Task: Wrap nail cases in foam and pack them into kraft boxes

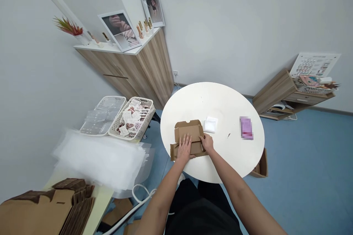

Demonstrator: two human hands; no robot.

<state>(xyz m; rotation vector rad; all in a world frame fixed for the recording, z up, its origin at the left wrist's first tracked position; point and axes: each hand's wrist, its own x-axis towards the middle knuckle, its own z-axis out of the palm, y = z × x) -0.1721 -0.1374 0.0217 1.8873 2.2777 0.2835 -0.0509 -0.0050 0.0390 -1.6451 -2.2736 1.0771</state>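
A flat-folded kraft cardboard mailer box (189,140) lies on the near edge of a round white table (209,102), its lid flap open toward the far side and its lower flaps spread out. The left hand (184,149) presses palm-down on the middle of the box, fingers open and spread, gripping nothing. The right hand (207,143) sits at the box's right side with its fingers bent over the cardboard. Whether they are pinching it or only resting there, I cannot tell. Just beside the box lies a white folded packet (210,124), and farther right, well apart, a pink package (246,127), too blurred to read. Off to the left stand two white plastic baskets, one with clear bags (103,115), the other with printed cards (131,119) — beyond a heap of clear plastic sheets (99,158) and a stack of flat kraft box blanks (41,209).
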